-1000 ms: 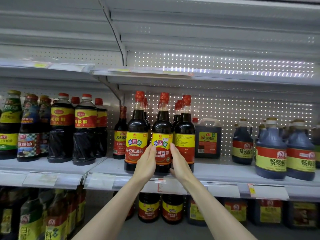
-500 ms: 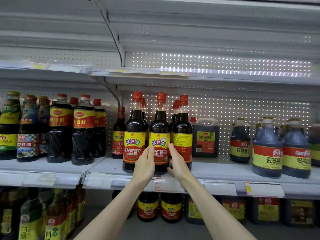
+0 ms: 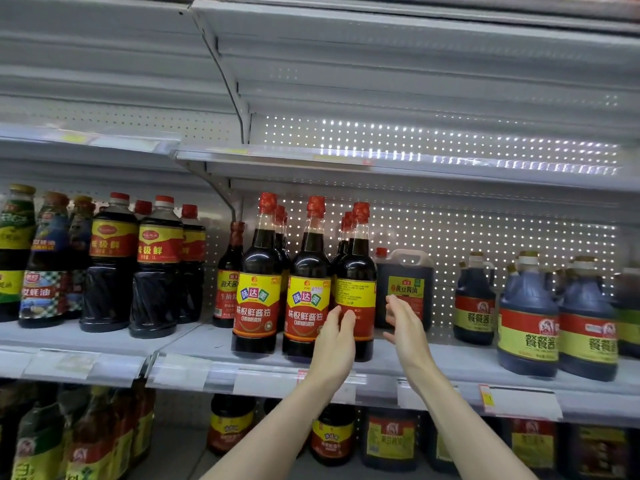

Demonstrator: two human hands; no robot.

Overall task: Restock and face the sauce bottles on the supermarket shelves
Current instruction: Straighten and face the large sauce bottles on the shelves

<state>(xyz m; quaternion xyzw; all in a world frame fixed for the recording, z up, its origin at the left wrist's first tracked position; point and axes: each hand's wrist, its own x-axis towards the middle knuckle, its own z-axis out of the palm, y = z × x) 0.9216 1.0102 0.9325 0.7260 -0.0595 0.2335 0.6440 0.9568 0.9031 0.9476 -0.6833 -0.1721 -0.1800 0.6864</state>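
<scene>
I'd put the job at partway done. On the middle shelf (image 3: pixel 450 365), three red-capped soy sauce bottles stand in a front row at the edge. The back-label bottle (image 3: pixel 356 265) is the one being worked on. Its small-print side faces out, so it is not yet faced.

Just left of it, the middle bottle (image 3: pixel 306 303) and then the left bottle (image 3: pixel 258 299) already show their front labels. My left hand (image 3: pixel 334 341) has straight fingers laid against the lower left of the back-label bottle, touching but not wrapped round it. My right hand (image 3: pixel 407 327) is released and holds nothing. It sits just right of that bottle and apart from it, in front of the square jug (image 3: pixel 412 271).

Turning this bottle looks like what is left in this row. Well to its right, the handled jugs (image 3: pixel 528 323) read as front-facing.

Behind the back-label bottle I see only caps, so I cannot tell how deep the rows run. The shelf above it shows only its underside. Below it, the lower bottles are dim and partly cut off by my forearms. The price strips are too blurred to read.
</scene>
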